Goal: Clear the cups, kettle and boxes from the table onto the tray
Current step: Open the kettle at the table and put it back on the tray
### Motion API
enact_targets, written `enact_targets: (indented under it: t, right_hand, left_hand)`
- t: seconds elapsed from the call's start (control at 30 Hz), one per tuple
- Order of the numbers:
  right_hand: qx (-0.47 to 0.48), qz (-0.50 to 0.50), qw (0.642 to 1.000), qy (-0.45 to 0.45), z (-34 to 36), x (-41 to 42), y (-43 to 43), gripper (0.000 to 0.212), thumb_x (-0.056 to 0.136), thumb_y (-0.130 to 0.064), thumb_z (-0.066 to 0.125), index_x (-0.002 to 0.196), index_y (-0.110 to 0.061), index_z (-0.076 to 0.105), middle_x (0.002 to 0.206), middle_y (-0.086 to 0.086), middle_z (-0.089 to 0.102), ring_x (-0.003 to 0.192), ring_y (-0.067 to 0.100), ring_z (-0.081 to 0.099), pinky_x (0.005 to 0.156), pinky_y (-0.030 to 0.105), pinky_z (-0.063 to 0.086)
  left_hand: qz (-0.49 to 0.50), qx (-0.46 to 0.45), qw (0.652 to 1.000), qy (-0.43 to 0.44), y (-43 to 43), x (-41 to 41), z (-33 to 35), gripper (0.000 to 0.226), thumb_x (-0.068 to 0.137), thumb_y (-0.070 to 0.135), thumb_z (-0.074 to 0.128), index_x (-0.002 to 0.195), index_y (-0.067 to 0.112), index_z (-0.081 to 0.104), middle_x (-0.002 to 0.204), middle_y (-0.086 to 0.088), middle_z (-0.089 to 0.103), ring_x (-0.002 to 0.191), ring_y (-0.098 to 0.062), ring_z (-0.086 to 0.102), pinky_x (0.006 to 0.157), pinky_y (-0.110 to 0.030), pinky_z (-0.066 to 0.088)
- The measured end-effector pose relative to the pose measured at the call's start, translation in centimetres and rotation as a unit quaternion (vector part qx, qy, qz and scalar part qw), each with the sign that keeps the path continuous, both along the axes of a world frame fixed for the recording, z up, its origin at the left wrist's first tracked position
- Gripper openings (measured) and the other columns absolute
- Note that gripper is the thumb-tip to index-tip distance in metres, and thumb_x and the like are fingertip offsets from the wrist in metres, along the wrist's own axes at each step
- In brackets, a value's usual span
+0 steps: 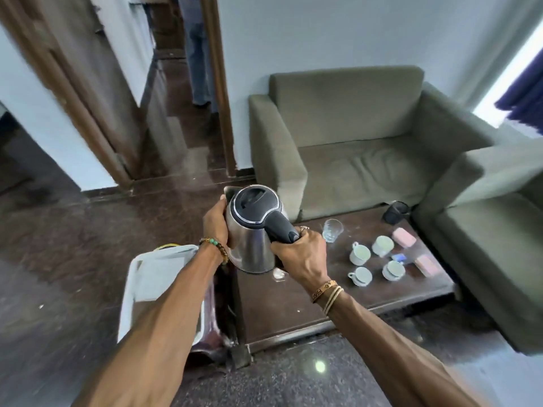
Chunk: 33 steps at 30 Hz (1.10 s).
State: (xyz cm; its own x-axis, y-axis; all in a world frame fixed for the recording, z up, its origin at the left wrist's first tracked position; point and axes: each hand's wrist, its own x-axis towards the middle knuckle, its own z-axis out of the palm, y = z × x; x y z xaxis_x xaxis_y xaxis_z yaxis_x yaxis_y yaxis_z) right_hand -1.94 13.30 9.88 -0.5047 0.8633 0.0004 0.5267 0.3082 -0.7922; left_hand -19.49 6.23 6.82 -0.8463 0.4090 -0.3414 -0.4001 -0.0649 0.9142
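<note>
steel kettle point(252, 245) is held up betw. white tray point(132, 277) & table point(293, 304): handle is gripped by r hand point(302, 257), body is cupped by l hand point(216, 221). four cups point(360, 254) & two pink boxes point(405, 237) are seen on the table.

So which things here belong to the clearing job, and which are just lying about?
Job: kettle, four cups, two pink boxes, tray, table.
Lying about: glass, black pot, sofa.

Reaches forward; grips kettle point(249, 248) tight in right hand point(304, 255), wrist straight. Cups its side with left hand point(215, 223).
</note>
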Motion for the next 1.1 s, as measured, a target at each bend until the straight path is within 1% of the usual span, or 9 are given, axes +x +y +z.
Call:
enact_targets:
  t: [0.07,0.33,0.4,0.53,0.73,0.87,0.93,1.0,1.1]
  right_hand:
    - [0.006,-0.023,1.0,0.002,-0.1,3.4,2.7,0.032,0.055,-0.042,0.065,0.049,-0.014,0.051,0.041,-0.002,0.048,0.046,0.022,0.052,0.04,0.016,0.034]
    - [-0.005,-0.061,0.998,0.018,0.0,14.6,10.2,0.035,0.055,-0.044,0.066,0.048,-0.017,0.047,0.041,-0.005,0.043,0.044,0.018,0.042,0.044,0.026,0.038]
    - [-0.001,-0.073,0.997,0.026,0.3,17.0,11.9,0.034,0.055,-0.043,0.065,0.046,-0.017,0.045,0.041,-0.005,0.043,0.044,0.018,0.042,0.044,0.028,0.038]
    - [-0.01,-0.102,0.995,0.022,0.6,20.8,15.1,0.031,0.056,-0.04,0.068,0.054,-0.013,0.053,0.048,-0.002,0.051,0.048,0.023,0.051,0.048,0.035,0.049]
    - [-0.032,-0.152,0.988,0.026,-0.5,24.7,19.6,0.03,0.058,-0.04,0.069,0.066,-0.011,0.064,0.06,0.009,0.063,0.059,0.03,0.062,0.056,0.039,0.055]
    - [-0.019,-0.179,0.984,0.005,-1.7,26.5,22.8,0.031,0.056,-0.04,0.071,0.058,-0.012,0.057,0.045,-0.005,0.048,0.044,0.013,0.046,0.042,0.027,0.043]
    - [-0.024,-0.199,0.98,0.002,-2.3,27.0,24.8,0.035,0.056,-0.039,0.071,0.056,-0.009,0.052,0.043,-0.006,0.046,0.041,0.01,0.04,0.042,0.031,0.043]
    - [-0.028,-0.208,0.978,-0.011,-2.9,27.3,26.9,0.037,0.056,-0.039,0.071,0.058,-0.008,0.052,0.045,-0.002,0.047,0.042,0.013,0.041,0.043,0.036,0.046]
    - [-0.036,-0.214,0.976,-0.019,-3.4,27.6,29.2,0.037,0.057,-0.039,0.071,0.06,-0.006,0.056,0.056,0.008,0.06,0.051,0.029,0.057,0.048,0.04,0.05]
  left_hand:
    - [-0.022,-0.003,1.0,0.0,3.1,3.1,0.0,0.034,0.079,0.05,0.062,0.075,0.02,0.078,0.09,-0.004,0.076,0.087,-0.021,0.067,0.096,-0.045,0.051]
    - [-0.063,0.016,0.998,-0.026,12.8,13.6,-0.1,0.035,0.076,0.048,0.065,0.081,0.016,0.077,0.1,-0.009,0.073,0.096,-0.024,0.065,0.1,-0.048,0.048]
    - [-0.073,0.014,0.997,-0.026,15.2,15.7,0.0,0.039,0.072,0.05,0.067,0.084,0.015,0.077,0.104,-0.01,0.072,0.098,-0.025,0.064,0.097,-0.046,0.049]
    - [-0.09,0.012,0.996,-0.007,19.6,19.0,-0.2,0.031,0.077,0.045,0.066,0.073,0.017,0.077,0.085,-0.001,0.073,0.086,-0.02,0.061,0.08,-0.038,0.053]
    - [-0.15,-0.02,0.988,0.015,26.0,22.8,-1.4,0.038,0.072,0.052,0.064,0.075,0.016,0.074,0.095,-0.006,0.069,0.09,-0.019,0.06,0.099,-0.049,0.046]
    - [-0.164,-0.034,0.986,0.015,30.4,24.8,-3.0,0.041,0.072,0.056,0.062,0.07,0.018,0.075,0.09,-0.004,0.071,0.085,-0.018,0.06,0.09,-0.048,0.049]
    - [-0.19,-0.039,0.981,0.016,32.9,25.4,-3.9,0.043,0.076,0.058,0.058,0.071,0.018,0.075,0.09,-0.002,0.073,0.086,-0.018,0.061,0.084,-0.042,0.049]
    - [-0.202,-0.03,0.979,0.015,35.1,25.9,-4.6,0.04,0.08,0.054,0.058,0.069,0.018,0.071,0.084,0.0,0.069,0.082,-0.015,0.056,0.079,-0.039,0.048]
    - [-0.234,-0.024,0.972,-0.019,37.8,26.5,-5.3,0.041,0.079,0.057,0.059,0.074,0.019,0.074,0.088,0.0,0.073,0.085,-0.016,0.061,0.086,-0.039,0.05]
